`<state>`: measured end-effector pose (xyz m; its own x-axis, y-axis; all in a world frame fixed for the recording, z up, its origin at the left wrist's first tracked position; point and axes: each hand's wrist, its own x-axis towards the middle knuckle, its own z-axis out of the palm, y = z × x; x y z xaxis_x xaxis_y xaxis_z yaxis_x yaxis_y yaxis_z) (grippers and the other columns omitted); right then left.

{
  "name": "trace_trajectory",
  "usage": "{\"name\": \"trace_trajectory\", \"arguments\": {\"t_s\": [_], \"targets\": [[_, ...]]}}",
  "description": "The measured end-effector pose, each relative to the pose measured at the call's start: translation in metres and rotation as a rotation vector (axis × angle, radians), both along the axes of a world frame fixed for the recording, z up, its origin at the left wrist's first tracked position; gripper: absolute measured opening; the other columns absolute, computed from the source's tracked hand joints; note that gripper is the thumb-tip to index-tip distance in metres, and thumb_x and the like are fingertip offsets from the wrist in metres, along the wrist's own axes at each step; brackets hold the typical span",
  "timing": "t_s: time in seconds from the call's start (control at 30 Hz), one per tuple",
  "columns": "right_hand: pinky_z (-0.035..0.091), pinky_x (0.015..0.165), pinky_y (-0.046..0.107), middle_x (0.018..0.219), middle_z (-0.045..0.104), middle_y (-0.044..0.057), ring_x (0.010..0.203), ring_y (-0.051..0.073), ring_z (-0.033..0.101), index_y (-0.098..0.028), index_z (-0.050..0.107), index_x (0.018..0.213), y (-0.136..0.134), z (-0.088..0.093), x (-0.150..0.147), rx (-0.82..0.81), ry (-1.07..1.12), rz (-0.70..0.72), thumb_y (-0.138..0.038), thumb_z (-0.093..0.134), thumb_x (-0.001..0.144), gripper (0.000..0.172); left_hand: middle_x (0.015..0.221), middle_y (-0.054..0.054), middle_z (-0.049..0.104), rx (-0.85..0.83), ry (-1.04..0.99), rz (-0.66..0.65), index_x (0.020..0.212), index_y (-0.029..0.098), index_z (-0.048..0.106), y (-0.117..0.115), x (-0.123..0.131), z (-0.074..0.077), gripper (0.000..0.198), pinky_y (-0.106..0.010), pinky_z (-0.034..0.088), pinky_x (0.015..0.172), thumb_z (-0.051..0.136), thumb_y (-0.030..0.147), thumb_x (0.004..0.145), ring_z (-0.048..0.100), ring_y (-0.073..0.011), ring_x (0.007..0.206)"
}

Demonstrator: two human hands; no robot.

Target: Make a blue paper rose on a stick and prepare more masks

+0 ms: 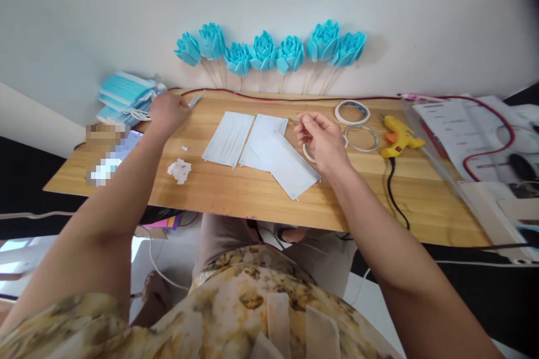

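At the table's back left, my left hand (170, 111) is closed, its fingertips at a slim grey-white pointed piece (196, 99) whose kind is unclear. My right hand (320, 137) is closed above the right side of the masks. A small thin metallic tip (293, 120) sticks out from its fingers; the rest is hidden in the hand. Between my hands lie pale face masks: a flat one (228, 139) on the left, another (261, 148) in the middle, and a slanted one (286, 165) partly over it. No full ear loops show on them.
A pile of blue masks (126, 92) sits back left, near a phone (126, 148). White scraps (179, 171) lie front left. Tape rolls (352, 113) and a yellow glue gun (402, 137) are right. Several blue flowers (264, 51) lean on the wall; papers (455, 134) lie far right.
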<state>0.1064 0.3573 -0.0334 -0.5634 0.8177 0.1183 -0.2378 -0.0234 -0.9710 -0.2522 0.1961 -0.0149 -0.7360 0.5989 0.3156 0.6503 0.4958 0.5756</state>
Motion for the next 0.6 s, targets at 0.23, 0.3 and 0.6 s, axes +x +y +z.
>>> {"name": "trace_trajectory", "arguments": {"t_s": [0.23,0.3,0.6], "targets": [[0.046,0.051,0.016,0.069,0.067,-0.003,0.056,0.005,0.056,-0.020,0.072,0.084,-0.002,0.005,-0.001,-0.068,-0.058,-0.009,-0.037,0.081,0.088,0.020,0.125,-0.021,0.068,-0.569,0.212,0.138,0.108,0.010,0.074,-0.003,0.006,-0.013,0.034,-0.045,0.049,0.101,0.052,0.028,0.090,0.061,-0.0380,0.120],[0.046,0.051,0.016,0.068,0.067,-0.004,0.055,0.005,0.055,-0.020,0.072,0.083,-0.002,0.006,-0.001,-0.076,-0.068,-0.020,-0.034,0.080,0.090,0.018,0.126,-0.022,0.068,-0.591,0.221,0.168,0.114,0.010,0.074,-0.001,0.007,-0.012,0.038,-0.045,0.049,0.099,0.049,0.029,0.092,0.062,-0.0396,0.120],[0.046,0.052,0.016,0.069,0.068,-0.003,0.056,0.005,0.057,-0.020,0.073,0.085,0.000,0.002,-0.002,-0.072,-0.062,-0.016,-0.031,0.078,0.092,0.014,0.125,-0.013,0.071,-0.564,0.114,0.163,0.117,0.014,0.073,-0.002,0.001,0.003,0.037,-0.040,0.049,0.099,0.059,0.039,0.092,0.063,-0.0305,0.113]]}}
